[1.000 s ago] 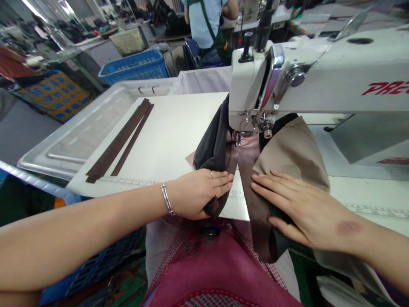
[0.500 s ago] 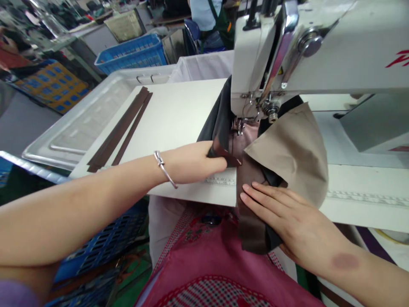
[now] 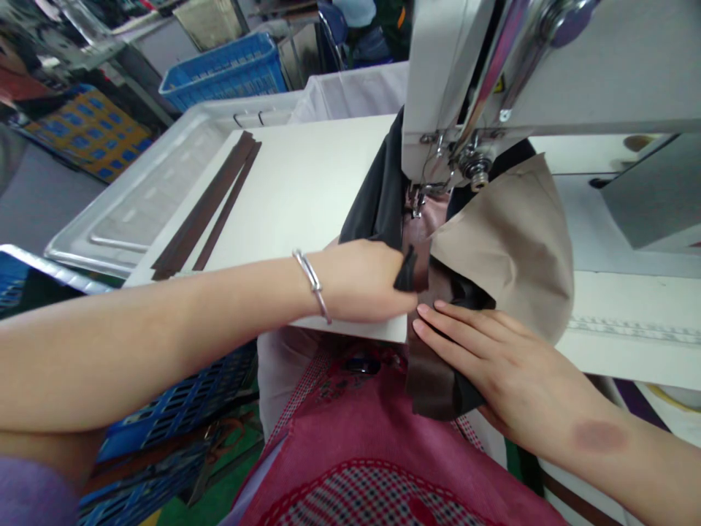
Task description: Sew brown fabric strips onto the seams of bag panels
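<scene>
Dark brown strip [image 3: 408, 272] is pinched in the left hand [image 3: 364, 281], now folded closer to the needle at centre frame; the right hand [image 3: 493, 369] lies open, flattening the tan fabric [image 3: 509, 241] under the sewing machine [image 3: 493, 80].

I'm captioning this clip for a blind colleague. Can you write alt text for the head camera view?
At a white sewing machine, the left hand pinches a dark fabric edge while the right hand lies flat on a brown leather strip under tan cloth. Spare brown strips lie on the table's left.
</scene>
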Motion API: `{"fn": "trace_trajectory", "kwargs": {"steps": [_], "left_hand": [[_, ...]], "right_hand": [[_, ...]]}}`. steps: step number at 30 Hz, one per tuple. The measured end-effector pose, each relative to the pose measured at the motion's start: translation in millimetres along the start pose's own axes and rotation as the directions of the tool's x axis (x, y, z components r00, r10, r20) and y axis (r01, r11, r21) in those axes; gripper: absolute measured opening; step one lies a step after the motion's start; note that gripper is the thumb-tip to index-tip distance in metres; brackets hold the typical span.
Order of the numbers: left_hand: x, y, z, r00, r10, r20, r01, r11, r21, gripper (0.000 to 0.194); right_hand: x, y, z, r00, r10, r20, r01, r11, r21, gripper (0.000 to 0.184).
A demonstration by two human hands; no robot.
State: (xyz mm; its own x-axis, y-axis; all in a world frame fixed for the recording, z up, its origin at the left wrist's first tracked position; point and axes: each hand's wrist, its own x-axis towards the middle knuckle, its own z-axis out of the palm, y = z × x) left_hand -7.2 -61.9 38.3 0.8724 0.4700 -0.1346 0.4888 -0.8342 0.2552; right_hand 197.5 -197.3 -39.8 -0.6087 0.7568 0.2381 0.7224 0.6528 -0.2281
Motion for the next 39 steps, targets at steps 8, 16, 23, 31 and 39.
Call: {"fn": "trace_trajectory", "kwargs": {"steps": [8,16,23,31,39], "left_hand": [[-22,18,30.2,0.995,0.096,0.002,-0.096,0.985,0.145,0.057],[-22,13,31.1,0.996,0.094,0.004,-0.093,0.990,0.107,0.068],[-22,10,34.2,0.993,0.114,-0.023,-0.112,0.989,0.096,0.070],[-12,1,31.5,0.995,0.094,-0.033,-0.089,0.988,0.128,0.073],[0,-12,33.8,0.991,0.090,-0.099,-0.073,0.983,0.168,0.062]], "right_hand": [[10,0,-9,0.997,-0.075,-0.023,0.073,0.992,-0.103,0.059],[28,19,-25,0.996,0.061,-0.064,-0.064,0.997,-0.036,0.039],[24,24,-2,0.995,0.101,-0.023,-0.102,0.993,-0.064,0.041],[35,36,-7,0.992,0.126,0.009,-0.126,0.991,-0.039,0.042],[44,51,-8,0.996,0.093,0.010,-0.092,0.994,-0.059,0.039]]}}
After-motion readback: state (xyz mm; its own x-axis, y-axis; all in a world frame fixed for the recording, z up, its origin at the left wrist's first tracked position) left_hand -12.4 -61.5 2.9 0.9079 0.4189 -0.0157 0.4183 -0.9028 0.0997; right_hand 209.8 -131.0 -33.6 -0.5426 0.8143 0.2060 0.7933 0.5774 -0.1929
